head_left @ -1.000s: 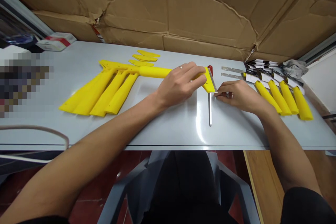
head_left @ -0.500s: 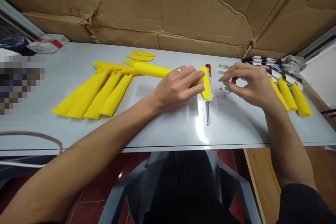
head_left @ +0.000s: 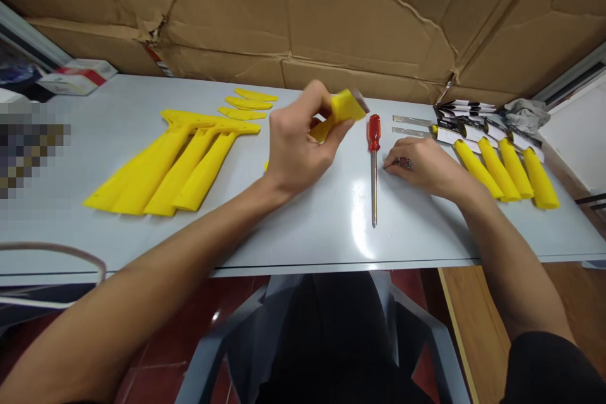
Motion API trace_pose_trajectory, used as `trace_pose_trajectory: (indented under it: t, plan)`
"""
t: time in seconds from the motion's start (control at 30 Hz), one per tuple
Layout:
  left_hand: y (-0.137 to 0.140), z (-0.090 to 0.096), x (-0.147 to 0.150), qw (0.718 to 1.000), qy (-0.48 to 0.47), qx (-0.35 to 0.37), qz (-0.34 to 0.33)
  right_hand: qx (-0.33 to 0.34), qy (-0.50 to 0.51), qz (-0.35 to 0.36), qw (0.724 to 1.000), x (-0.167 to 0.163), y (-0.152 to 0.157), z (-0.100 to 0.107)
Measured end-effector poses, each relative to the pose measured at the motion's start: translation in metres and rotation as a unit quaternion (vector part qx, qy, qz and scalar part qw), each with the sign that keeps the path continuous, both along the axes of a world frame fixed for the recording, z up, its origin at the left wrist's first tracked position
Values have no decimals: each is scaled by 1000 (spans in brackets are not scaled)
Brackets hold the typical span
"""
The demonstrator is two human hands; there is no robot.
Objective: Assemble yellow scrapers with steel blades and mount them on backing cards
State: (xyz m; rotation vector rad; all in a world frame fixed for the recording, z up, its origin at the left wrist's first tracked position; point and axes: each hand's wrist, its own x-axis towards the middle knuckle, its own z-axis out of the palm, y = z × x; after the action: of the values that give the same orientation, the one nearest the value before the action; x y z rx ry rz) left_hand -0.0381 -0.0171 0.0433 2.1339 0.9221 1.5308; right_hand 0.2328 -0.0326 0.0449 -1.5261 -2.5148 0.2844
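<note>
Now we're gripping the yellow scraper [head_left: 338,115] in our left hand [head_left: 296,148], head tilting up-right above the worktop [head_left: 307,227]; our right hand [head_left: 423,167], fingers curled together, is resting just right of the screwdriver [head_left: 374,164].

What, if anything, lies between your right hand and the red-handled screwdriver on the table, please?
Nothing visible: the right hand rests on the table just right of the screwdriver, with only bare tabletop between them. The left hand holds a yellow scraper on the screwdriver's other side.

Glossy pale grey table [head_left: 307,227] carries a fan of flat yellow plastic handle shells [head_left: 165,167] at left, with three small yellow plastic wedges [head_left: 249,103] behind them. Centre: red-handled steel screwdriver [head_left: 374,164]. Right: four assembled yellow-handled scrapers [head_left: 502,167], crumpled grey rag [head_left: 523,115].
</note>
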Motion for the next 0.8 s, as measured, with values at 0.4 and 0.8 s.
trace_pose_trajectory:
  t: [0.4, 0.8]
  plan:
    - [12, 4, -5, 932, -70, -292, -200, 50, 422, 0, 905, -15, -23, 27]
    - [-20, 25, 10, 861, -103, -442, -231, 159, 309, 100, 932, -35, -23, 11]
